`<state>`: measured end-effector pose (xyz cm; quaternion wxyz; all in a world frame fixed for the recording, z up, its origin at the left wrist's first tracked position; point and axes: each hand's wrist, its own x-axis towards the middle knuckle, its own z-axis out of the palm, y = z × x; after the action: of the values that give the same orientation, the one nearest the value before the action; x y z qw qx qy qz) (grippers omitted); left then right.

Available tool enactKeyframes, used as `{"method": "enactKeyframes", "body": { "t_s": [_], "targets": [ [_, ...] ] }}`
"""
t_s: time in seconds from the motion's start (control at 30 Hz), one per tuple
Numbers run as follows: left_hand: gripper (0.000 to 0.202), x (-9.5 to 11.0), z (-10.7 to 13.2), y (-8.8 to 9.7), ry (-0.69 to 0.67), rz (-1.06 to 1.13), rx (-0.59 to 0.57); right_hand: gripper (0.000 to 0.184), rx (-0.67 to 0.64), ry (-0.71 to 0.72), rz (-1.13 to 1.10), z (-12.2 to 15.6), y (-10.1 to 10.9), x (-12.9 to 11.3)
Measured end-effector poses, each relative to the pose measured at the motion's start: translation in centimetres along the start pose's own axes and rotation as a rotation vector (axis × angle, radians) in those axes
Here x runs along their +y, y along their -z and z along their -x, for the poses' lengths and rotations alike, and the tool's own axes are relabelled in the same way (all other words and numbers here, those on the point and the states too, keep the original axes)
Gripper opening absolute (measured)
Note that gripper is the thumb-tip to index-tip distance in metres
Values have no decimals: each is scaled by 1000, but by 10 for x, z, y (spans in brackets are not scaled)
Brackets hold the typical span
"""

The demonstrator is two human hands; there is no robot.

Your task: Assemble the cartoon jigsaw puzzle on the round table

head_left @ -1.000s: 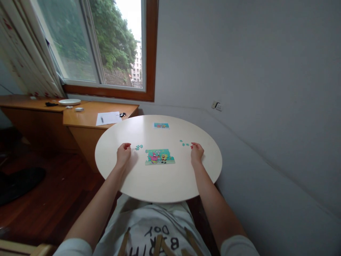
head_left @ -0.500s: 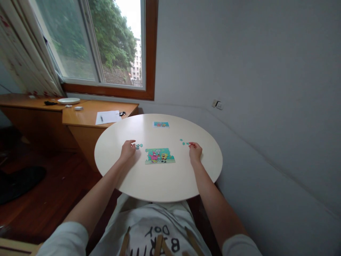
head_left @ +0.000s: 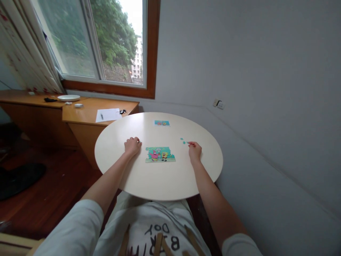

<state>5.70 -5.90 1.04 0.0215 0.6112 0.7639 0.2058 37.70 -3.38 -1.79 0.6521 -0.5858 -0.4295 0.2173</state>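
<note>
A partly assembled jigsaw puzzle (head_left: 160, 155) with cartoon figures on teal lies flat on the table between my hands. My left hand (head_left: 132, 146) is left of it, palm down, its fingers curled over the small loose pieces there. Only a sliver of a piece shows by the fingertips; the hand covers the rest. To the right of the puzzle, my right hand (head_left: 195, 150) pinches a teal puzzle piece (head_left: 188, 143) between thumb and finger. Loose puzzle pieces (head_left: 184, 142) lie just beyond its fingertips.
A small picture card (head_left: 162, 123) lies at the far side of the round white table (head_left: 170, 185). Left behind it, a wooden desk (head_left: 87, 115) holds a paper sheet (head_left: 108, 115), keys (head_left: 123, 111) and a white plate (head_left: 69, 97). A wall borders the right side.
My left hand has moved right and slightly away from me, its fingers now over the loose pieces that showed beside it. My right hand has barely moved.
</note>
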Motion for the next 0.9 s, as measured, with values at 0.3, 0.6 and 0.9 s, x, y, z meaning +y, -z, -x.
{"method": "enactKeyframes", "body": {
  "t_s": [0.3,0.6,0.9],
  "targets": [
    [27,-11,-7,-5,43,186,82,24,-12,11,34,1,1,0],
    [35,-26,-6,5,147,364,234,23,-19,8,53,2,2,-4],
    [26,-35,-3,12,196,283,102,23,-21,6,52,3,3,-4]
  ]
}}
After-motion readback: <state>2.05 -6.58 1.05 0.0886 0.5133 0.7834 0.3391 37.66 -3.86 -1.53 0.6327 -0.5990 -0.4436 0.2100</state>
